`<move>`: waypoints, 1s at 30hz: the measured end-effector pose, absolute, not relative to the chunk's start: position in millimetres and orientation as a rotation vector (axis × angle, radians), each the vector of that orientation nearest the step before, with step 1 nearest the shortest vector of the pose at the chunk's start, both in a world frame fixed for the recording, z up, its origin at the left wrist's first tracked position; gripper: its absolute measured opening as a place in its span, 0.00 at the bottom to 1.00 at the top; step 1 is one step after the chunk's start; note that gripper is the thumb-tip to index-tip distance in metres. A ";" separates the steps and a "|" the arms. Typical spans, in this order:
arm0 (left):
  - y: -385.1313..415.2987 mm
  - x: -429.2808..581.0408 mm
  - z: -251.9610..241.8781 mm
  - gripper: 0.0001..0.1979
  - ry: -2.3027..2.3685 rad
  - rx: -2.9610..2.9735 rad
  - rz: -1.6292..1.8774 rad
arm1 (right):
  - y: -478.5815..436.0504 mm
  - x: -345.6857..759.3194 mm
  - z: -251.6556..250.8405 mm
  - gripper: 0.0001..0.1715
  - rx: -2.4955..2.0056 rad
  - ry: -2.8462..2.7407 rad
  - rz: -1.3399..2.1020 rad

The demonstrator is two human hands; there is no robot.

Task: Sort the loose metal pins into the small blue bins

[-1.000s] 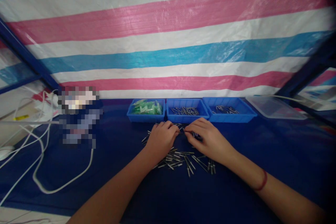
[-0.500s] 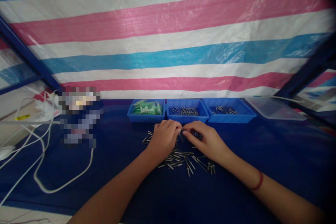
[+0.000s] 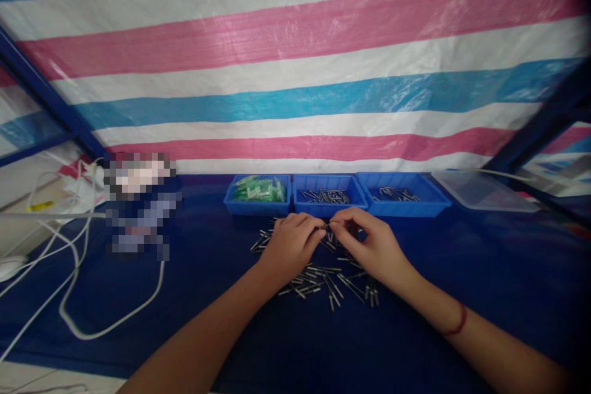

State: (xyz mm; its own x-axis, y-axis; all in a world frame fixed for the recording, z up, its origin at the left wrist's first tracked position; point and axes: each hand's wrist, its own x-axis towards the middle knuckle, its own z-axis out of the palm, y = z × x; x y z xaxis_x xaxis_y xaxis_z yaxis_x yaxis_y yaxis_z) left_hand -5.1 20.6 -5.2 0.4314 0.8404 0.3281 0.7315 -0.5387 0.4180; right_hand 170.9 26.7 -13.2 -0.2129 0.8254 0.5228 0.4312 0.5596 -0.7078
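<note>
Head view shows the left hand [image 3: 292, 247] and right hand [image 3: 373, 245] close together above the blue table [image 3: 415, 338], thumb and fingers of each pinched nearly closed on a thin piece [image 3: 327, 226] between their fingertips, too small to make out clearly. Loose metal pins [image 3: 308, 278] lie scattered on the table under and around both hands. Just behind, the left tray [image 3: 257, 209] holds green packets [image 3: 261, 189], while the middle tray [image 3: 330, 205] and right tray [image 3: 412, 207] hold more pins.
</note>
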 end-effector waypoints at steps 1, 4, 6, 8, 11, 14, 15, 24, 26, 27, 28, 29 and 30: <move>20.7 -5.1 -5.0 0.11 1.371 2.463 0.758 | 26.3 170.7 -13.0 0.06 -1.024 -1.833 0.525; 20.9 -4.7 -3.7 0.10 1.355 2.412 0.796 | 25.4 169.8 -13.4 0.06 -1.006 -1.824 0.574; 21.2 -4.2 -2.4 0.09 1.331 2.389 0.811 | 25.5 169.5 -14.5 0.07 -0.999 -1.828 0.603; 21.6 -3.9 -1.6 0.09 1.308 2.382 0.811 | 26.0 169.7 -16.0 0.08 -1.001 -1.828 0.618; 22.9 -4.0 -1.7 0.09 1.291 2.378 0.804 | 26.7 170.5 -17.5 0.09 -1.009 -1.810 0.639; 24.2 -4.3 -2.8 0.10 1.267 2.377 0.796 | 26.9 171.1 -17.5 0.09 -0.998 -1.793 0.654; 24.4 -4.4 -2.9 0.11 1.254 2.379 0.788 | 26.9 171.1 -17.5 0.09 -0.992 -1.790 0.659; 21.5 -3.1 -0.2 0.13 1.162 2.434 0.757 | 27.2 171.6 -18.1 0.09 -1.015 -1.747 0.707; 21.1 -2.8 -0.5 0.13 1.151 2.426 0.770 | 26.7 171.9 -16.7 0.08 -1.002 -1.751 0.711; 21.1 -2.8 -0.7 0.13 1.152 2.415 0.780 | 26.5 172.0 -15.9 0.08 -0.995 -1.753 0.710; 21.2 -2.8 -0.9 0.13 1.159 2.398 0.796 | 26.3 172.1 -15.0 0.08 -0.992 -1.753 0.705; 21.5 -3.0 -1.0 0.12 1.170 2.377 0.817 | 26.3 172.3 -14.2 0.08 -0.993 -1.751 0.697; 21.9 -3.3 -0.9 0.12 1.185 2.351 0.846 | 26.5 172.6 -13.6 0.08 -0.997 -1.749 0.685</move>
